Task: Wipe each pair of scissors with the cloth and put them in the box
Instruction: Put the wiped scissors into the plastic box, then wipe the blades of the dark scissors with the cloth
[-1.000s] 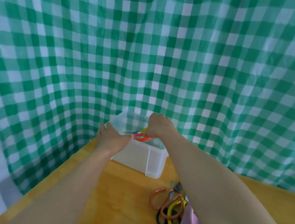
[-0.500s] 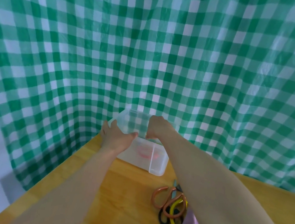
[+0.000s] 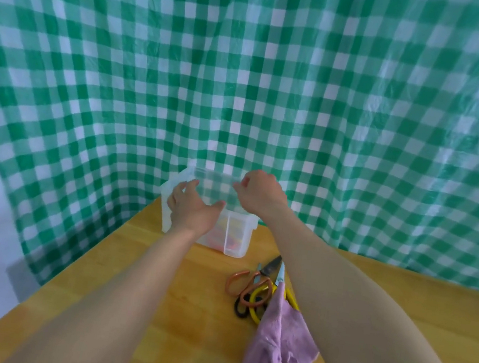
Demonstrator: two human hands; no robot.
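fingers [image 3: 182, 191] of left hand [image 3: 193, 213] curled over box [image 3: 236, 236] rim, 9 o'clock; rim pinched by right hand [image 3: 260, 196], 2 o'clock.

One box [image 3: 235, 242], one cloth [image 3: 273, 349], three loose scissors [image 3: 269, 267] (more boxed, uncountable)

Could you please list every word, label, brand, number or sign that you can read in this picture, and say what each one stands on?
There is no readable text in this view.
The clear box, the cloth, the checked curtain and the wooden table show no print.
Any maker's mark on the scissors is too small to tell.
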